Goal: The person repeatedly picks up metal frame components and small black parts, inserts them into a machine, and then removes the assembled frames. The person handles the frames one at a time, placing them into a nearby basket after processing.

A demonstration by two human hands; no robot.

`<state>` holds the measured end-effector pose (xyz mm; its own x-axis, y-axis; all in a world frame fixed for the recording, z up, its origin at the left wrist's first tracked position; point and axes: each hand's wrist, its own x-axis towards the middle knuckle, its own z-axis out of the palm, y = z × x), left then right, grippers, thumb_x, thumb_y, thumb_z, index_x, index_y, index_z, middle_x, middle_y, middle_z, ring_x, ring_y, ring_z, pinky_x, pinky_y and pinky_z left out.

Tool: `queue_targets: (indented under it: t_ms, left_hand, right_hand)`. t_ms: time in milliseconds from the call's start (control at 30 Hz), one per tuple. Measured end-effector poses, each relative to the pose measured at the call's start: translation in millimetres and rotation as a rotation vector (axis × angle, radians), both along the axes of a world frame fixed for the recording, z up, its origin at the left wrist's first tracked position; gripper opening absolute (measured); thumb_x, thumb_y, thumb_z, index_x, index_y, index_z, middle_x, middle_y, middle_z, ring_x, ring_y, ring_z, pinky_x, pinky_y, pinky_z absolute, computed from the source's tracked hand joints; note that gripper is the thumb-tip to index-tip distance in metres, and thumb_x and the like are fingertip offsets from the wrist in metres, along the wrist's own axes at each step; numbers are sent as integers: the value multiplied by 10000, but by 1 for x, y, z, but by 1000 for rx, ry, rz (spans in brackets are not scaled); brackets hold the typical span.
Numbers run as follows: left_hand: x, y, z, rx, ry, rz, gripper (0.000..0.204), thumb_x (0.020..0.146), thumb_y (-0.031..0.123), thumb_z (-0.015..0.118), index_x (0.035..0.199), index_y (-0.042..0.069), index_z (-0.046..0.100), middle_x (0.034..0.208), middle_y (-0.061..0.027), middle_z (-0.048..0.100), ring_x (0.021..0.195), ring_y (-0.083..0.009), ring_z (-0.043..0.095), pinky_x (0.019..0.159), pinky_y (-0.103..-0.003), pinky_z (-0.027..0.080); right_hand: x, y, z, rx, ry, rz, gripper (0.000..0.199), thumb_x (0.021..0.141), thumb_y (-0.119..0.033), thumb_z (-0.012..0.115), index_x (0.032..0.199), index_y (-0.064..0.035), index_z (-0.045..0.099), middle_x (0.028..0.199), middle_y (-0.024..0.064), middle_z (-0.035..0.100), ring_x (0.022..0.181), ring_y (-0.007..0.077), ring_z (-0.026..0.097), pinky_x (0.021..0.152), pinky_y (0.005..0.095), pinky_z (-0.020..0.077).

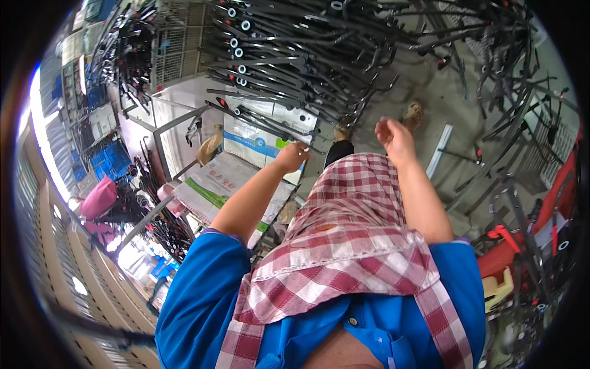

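Observation:
My left hand (pixel 292 157) is closed, its fingers curled together beside the lower end of a black bent tube (pixel 270 125). A small pale spot shows at its fingertips; whether they grip anything is too small to make out. Past that hand, the tube lies across white cardboard (pixel 246 145) with blue and green print. My right hand (pixel 396 140) hangs in the air over the floor, fingers loosely bent and apart, holding nothing. Beyond both hands lies a big pile of black metal tubes (pixel 289 67), several with white round ends.
At my left stands a metal-framed stand topped with flattened cardboard (pixel 224 178). A wire crate (pixel 178 46) is at the far left. A pale metal strip (pixel 439 150) lies on the floor (pixel 424 86) to the right. More black tubes (pixel 513 117) and a red panel (pixel 498 261) fill the right side.

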<state>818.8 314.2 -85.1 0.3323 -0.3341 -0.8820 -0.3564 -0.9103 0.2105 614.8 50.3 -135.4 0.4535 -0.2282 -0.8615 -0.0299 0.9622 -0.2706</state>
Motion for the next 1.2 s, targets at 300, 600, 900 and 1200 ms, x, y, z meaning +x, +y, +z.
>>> queue_targets:
  t_ms: [300,600,900,1200]
  left_hand:
    - [57,166,-291,-121,-169,675,514,837,442,668,1063,-18,628,845,-93,663,761,-206,618,700,-329,489]
    - [111,-5,-369,-526,-23,1314,352,898,312,668,956,-33,626,789,-61,639,601,-99,551,569,-218,456]
    - [146,-176,-348,17,-162,1374,1070,654,526,800,1334,-139,312,1440,-237,360,1314,-342,402,1057,-407,377]
    - [100,-71,-333,-479,-353,1010,305,849,224,527,781,-64,601,735,-171,676,723,-297,675,703,-392,517]
  right_hand:
    - [-47,160,-23,-10,363,505,211,968,-158,533,1084,-9,629,915,50,665,782,117,621,689,242,493]
    - [-70,189,-42,-98,555,672,230,967,-135,525,1127,-3,623,954,84,679,811,134,643,717,261,499]
    - [-28,195,-40,-163,428,633,237,968,-158,543,1131,4,602,965,82,671,838,129,631,765,254,497]
    - [121,114,-19,-1330,333,976,264,840,-125,650,1080,-22,616,1113,143,590,1007,340,564,861,414,460]
